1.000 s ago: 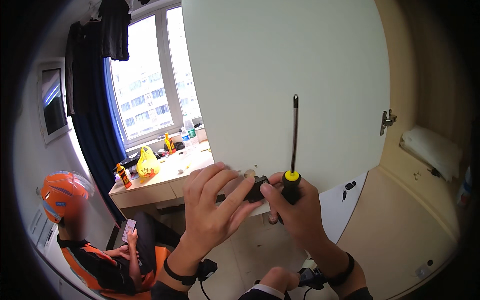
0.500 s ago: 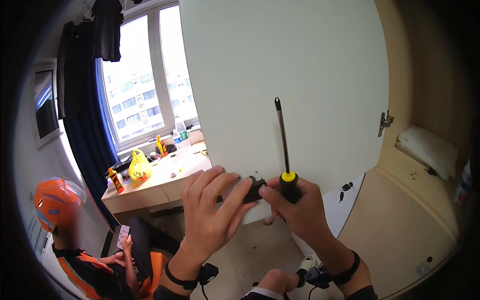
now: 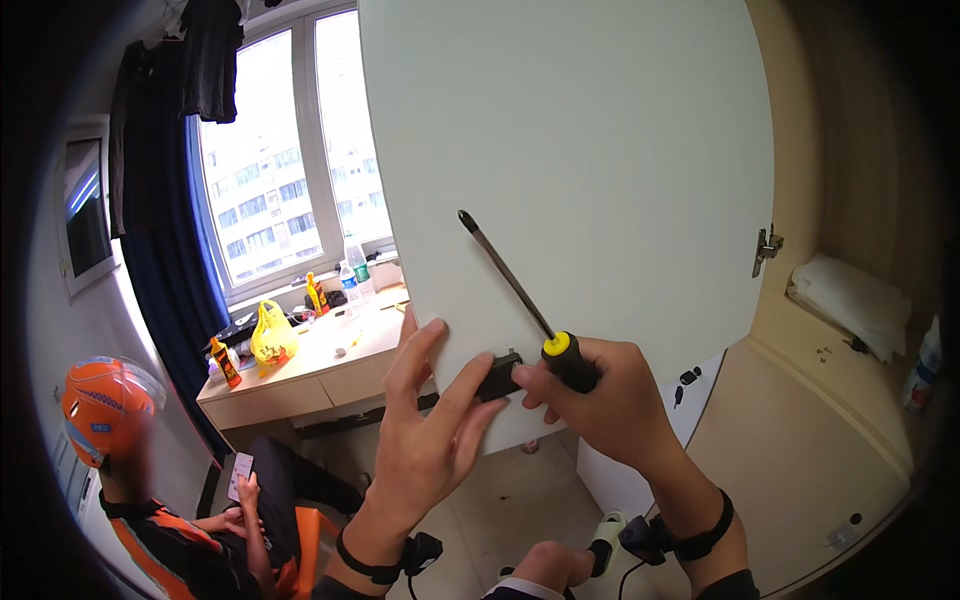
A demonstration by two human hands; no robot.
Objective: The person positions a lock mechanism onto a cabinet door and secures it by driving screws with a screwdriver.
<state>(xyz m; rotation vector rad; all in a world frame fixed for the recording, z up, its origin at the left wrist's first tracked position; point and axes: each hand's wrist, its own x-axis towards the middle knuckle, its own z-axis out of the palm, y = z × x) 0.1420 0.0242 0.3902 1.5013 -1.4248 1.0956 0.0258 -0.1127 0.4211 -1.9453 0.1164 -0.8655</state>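
A pale cabinet door (image 3: pixel 590 130) stands open in front of me. Against its lower edge my left hand (image 3: pixel 425 435) holds a small black rectangular fitting (image 3: pixel 500 378) between thumb and fingers. My right hand (image 3: pixel 622 410) is closed round the black-and-yellow handle of a Phillips screwdriver (image 3: pixel 508 282), whose shaft slants up and to the left, its tip clear of the fitting. The right thumb tip rests by the right end of the fitting; any small piece under it is too hidden to make out.
A metal hinge (image 3: pixel 768 248) joins door and cabinet at right. Several small screws (image 3: pixel 824 353) and a white plastic-wrapped bundle (image 3: pixel 850 300) lie on the shelf. At left, a seated person in an orange helmet (image 3: pixel 108 410) holds a phone. A desk (image 3: pixel 265 402) bears a yellow bag and bottles.
The screwdriver has tilted from nearly upright to slanting left as my right hand turned. My left hand still holds the black fitting at the door's edge.
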